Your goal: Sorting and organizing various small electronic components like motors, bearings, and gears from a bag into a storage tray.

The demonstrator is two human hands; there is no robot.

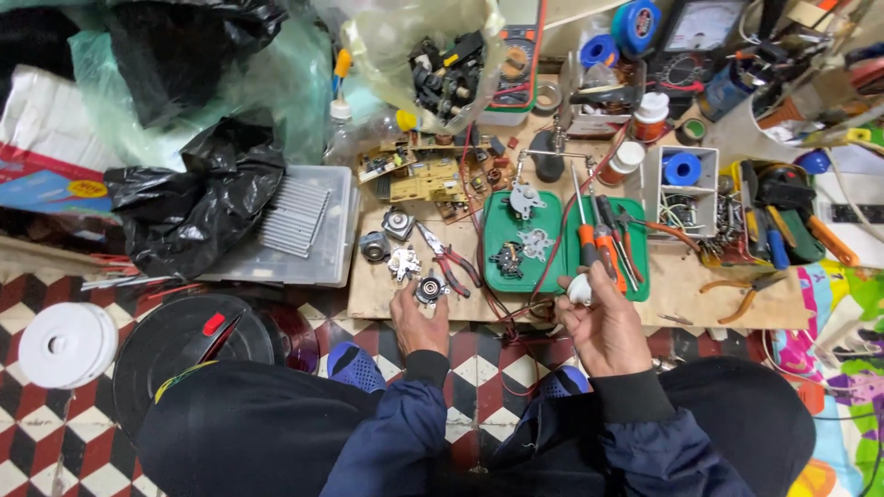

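My left hand point(419, 319) reaches to the front edge of the low wooden board point(672, 285) and grips a small round black motor part point(429, 291). Beside it lie metal motor pieces point(402, 263) and red-handled pliers point(451, 262). My right hand point(603, 322) is raised just in front of the board and holds a small white part point(580, 290) between thumb and fingers. Right behind it stands a green tray point(502, 276) with small gear parts point(509, 260) and several orange-handled screwdrivers point(594, 241).
Circuit boards point(419, 175) and a helping-hand clamp stand point(549, 156) sit farther back. A clear lidded bin point(322, 258) with a black bag point(198, 207) stands left. Tool holders point(783, 212), pliers point(741, 296), tape rolls and meters crowd the right. A white spool point(66, 344) lies on the checkered floor.
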